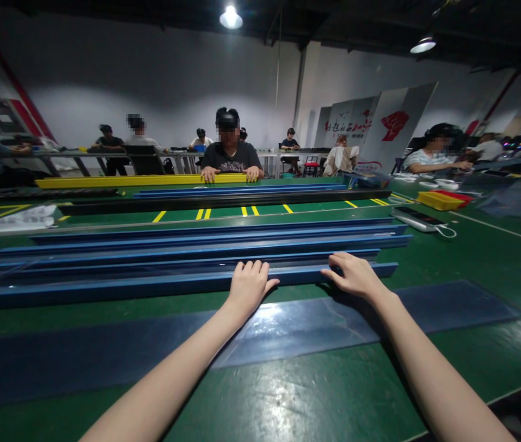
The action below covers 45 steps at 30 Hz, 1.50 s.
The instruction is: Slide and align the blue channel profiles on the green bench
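Note:
A long blue U-shaped channel strip [187, 283] lies across the green table in front of me. My left hand [250, 285] rests over its near wall, fingers hooked across the top edge and thumb out to the right. Close to the strip's right end, my right hand [351, 276] is curled round the same wall, thumb on the near side; some fingertips are hidden. Between my forearms and under them, a flat clear plastic sheet [288, 325] lies on the table. More blue channel strips [219, 232] lie parallel just behind the one I hold.
Farther back are a black strip [223, 201] and a yellow strip [150, 181], the latter under the hands of a person [230, 153] opposite. A phone-like device [417, 219] with a white cable and a yellow tray [438, 200] stand at right. Other people sit behind.

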Each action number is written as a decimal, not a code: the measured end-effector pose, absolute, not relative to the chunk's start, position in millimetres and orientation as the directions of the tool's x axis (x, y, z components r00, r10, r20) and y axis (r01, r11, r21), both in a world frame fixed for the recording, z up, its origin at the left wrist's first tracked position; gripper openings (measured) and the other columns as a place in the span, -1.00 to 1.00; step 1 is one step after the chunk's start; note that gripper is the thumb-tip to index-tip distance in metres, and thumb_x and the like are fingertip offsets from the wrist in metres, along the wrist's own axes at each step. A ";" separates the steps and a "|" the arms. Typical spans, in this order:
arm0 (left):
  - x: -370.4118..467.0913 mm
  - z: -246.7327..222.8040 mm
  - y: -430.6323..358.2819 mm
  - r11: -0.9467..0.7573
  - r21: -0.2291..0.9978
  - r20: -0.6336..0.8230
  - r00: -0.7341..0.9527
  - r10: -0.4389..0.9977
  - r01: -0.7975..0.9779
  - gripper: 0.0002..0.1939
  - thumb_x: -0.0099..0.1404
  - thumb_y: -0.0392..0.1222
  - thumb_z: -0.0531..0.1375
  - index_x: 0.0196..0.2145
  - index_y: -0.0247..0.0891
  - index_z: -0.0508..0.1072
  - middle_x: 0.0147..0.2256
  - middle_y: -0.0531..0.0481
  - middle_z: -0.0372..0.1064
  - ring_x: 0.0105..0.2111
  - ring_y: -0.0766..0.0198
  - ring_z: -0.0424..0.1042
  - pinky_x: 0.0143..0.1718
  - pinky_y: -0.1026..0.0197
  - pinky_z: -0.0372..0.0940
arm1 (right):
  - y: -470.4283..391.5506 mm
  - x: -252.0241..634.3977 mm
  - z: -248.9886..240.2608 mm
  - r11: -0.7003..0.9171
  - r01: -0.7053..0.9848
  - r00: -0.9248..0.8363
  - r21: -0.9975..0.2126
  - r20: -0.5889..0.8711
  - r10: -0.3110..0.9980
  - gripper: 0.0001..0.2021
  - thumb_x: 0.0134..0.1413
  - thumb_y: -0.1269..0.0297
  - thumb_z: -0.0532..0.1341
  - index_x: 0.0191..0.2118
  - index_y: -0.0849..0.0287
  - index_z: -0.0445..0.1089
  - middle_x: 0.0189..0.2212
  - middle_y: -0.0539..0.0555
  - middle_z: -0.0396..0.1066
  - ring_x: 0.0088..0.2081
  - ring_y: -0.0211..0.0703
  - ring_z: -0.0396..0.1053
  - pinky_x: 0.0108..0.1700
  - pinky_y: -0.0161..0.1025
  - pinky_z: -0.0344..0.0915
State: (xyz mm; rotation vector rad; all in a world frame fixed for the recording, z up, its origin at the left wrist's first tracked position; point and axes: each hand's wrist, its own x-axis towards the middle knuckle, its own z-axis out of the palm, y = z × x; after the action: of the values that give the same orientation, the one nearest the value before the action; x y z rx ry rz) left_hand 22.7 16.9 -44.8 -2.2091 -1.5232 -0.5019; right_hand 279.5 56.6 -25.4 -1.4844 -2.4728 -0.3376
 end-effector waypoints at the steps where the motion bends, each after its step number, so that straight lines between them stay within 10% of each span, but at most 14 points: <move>1: 22.9 -42.4 17.1 -0.308 -0.120 0.494 0.326 0.806 0.944 -0.64 0.17 0.08 0.06 -0.36 -0.31 0.35 -0.40 -0.11 0.36 -0.35 0.11 0.33 -0.36 0.15 0.05 | 56.3 278.5 -25.7 0.460 0.884 -0.461 0.082 0.320 0.828 -0.65 0.08 0.02 -0.06 -0.39 0.16 0.30 -0.37 0.09 0.36 -0.31 -0.16 0.30 -0.33 -0.32 0.08; 23: -18.8 -29.7 10.0 -0.274 -0.150 0.403 0.312 0.860 0.950 -0.67 0.13 0.09 0.10 -0.38 -0.26 0.33 -0.35 -0.06 0.38 -0.31 0.15 0.33 -0.37 0.20 0.08 | 63.0 196.3 -25.3 0.409 0.900 -0.437 0.153 0.340 0.833 -0.55 0.15 0.18 -0.16 -0.51 0.15 0.41 -0.47 0.09 0.46 -0.44 -0.18 0.37 -0.51 -0.30 -0.08; 45: -49.8 -37.5 40.7 -0.471 -0.487 0.558 0.677 0.479 0.735 -0.53 0.21 0.17 -0.08 -0.48 -0.29 0.32 -0.50 -0.04 0.30 -0.49 0.26 0.30 -0.48 0.23 0.03 | 65.6 194.0 -31.3 0.359 0.919 -0.392 0.161 0.458 0.798 -0.57 0.13 0.22 -0.12 -0.56 0.17 0.40 -0.53 0.06 0.45 -0.49 -0.27 0.35 -0.52 -0.31 -0.13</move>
State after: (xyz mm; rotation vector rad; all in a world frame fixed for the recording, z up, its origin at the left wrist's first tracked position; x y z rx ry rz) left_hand -49.8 40.7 -37.5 -2.1586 -0.9301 -0.4502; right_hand 194.0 65.6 -31.3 -1.5200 -2.3242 -0.5715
